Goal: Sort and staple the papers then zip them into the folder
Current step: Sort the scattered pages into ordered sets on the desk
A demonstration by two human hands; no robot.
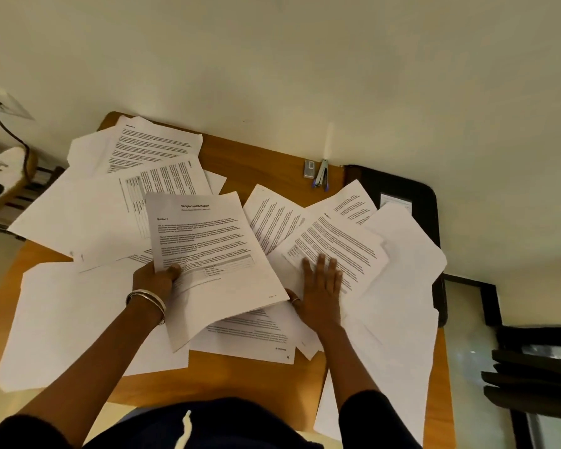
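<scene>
Several printed white sheets lie scattered over a wooden table [269, 163]. My left hand [156, 280] grips a small stack of papers [211, 251] by its lower left edge; the top page reads "Sample Health Report". My right hand [321, 286] rests flat with straight fingers on another printed sheet [340, 247] to the right. A silver and blue stapler [321, 173] lies at the far edge by the wall, next to a small staple box [310, 168]. A black zip folder [402, 192] lies at the far right, partly covered by sheets.
The table stands against a cream wall. A white shoe [0, 179] sits on a low rack at the left, with a black cable above it. Dark furniture [531, 374] stands at the lower right. Some sheets overhang the table's right and left edges.
</scene>
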